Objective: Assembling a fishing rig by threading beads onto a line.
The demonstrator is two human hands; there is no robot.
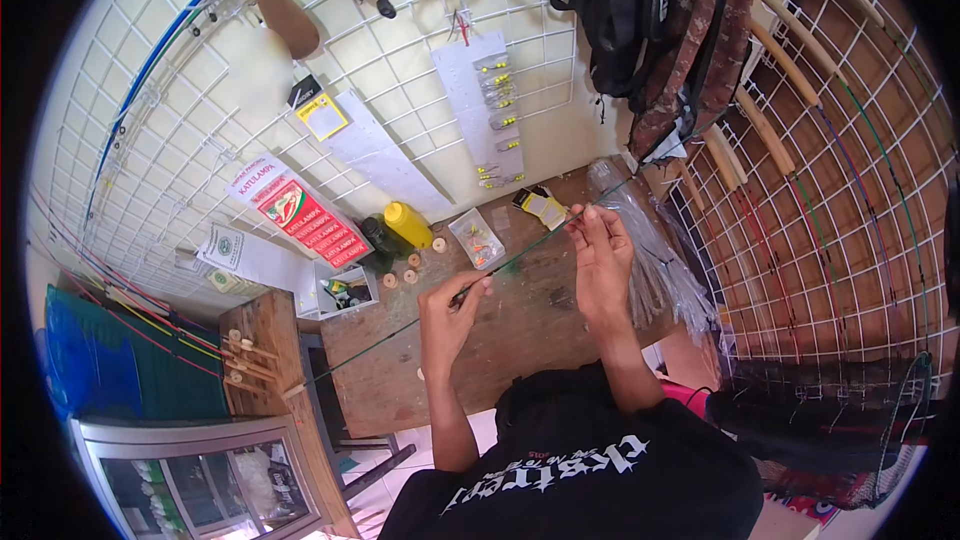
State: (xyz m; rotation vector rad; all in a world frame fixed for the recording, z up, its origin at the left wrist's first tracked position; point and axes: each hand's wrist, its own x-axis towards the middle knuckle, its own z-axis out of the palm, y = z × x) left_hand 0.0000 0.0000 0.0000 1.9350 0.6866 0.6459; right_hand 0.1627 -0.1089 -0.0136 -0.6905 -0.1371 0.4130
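A thin dark green fishing rod [535, 246] runs slantwise over the wooden table, from the lower left up to the upper right. My left hand [448, 320] is closed round it near the middle of the view, with a short dark piece showing between thumb and fingers. Farther along the rod, my right hand [603, 255] has its thumb and forefinger pinched together at the rod, the palm partly turned up. Whether those fingertips also hold some small part is too small to tell. Between the hands, just beyond the rod, sits a clear tray [478, 240] with small coloured pieces.
A yellow bottle [408, 226], a dark bottle [380, 240] and several cork rings [390, 281] stand toward the back left. A yellow and black packet [541, 208] lies behind the rod. Clear plastic sleeves [650, 265] cover the table's right side. Rods hang on the right wire grid [850, 230].
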